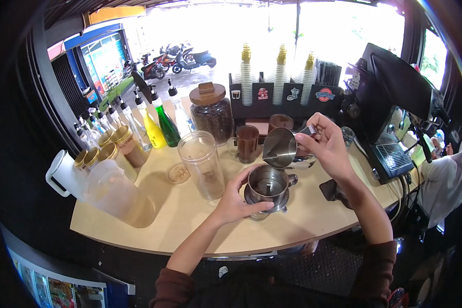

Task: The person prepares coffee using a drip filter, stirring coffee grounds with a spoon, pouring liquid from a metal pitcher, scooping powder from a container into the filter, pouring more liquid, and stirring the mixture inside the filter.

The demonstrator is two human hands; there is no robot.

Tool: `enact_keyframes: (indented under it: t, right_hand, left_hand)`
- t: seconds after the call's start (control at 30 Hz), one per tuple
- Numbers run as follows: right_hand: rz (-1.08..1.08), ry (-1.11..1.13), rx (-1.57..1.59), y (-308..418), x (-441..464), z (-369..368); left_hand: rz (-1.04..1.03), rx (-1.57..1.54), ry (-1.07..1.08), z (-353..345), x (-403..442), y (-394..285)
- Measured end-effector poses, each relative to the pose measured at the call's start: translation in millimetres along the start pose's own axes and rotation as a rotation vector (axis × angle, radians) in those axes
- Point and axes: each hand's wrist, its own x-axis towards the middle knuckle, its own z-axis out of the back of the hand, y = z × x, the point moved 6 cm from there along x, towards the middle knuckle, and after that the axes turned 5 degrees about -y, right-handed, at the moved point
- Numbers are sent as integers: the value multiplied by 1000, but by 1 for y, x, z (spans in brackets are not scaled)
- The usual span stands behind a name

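My left hand [233, 203] is closed round the side of a metal coffee drip filter [266, 189], thumb in front and fingers behind. The filter's saucer-like base rests on a small glass [258, 216], mostly hidden beneath it. My right hand [327, 143] grips the handle of a steel pitcher [279, 148], tilted with its mouth toward me just above the filter's far rim. I cannot make out any stream of liquid between them. A tall clear canister [203, 169] stands open to the left of the filter, a little brown powder at its bottom.
A round lid [178, 173] lies by the canister. Beyond stand a brown-filled glass mug [248, 143], a jar of dark beans [210, 115] and pump bottles [165, 120]. At left are a plastic jug [110, 190] and a white pitcher [68, 172]; at right, an espresso machine [392, 156].
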Motion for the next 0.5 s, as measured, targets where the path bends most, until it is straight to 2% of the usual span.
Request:
enact_keyframes:
  t: [0.43, 0.5]
  right_hand:
    - [51, -4, -63, 5, -3, -3]
    - [-12, -3, 15, 8, -5, -7]
  left_hand:
    - [-21, 43, -3, 0, -2, -1]
    - [-19, 44, -6, 0, -2, -1]
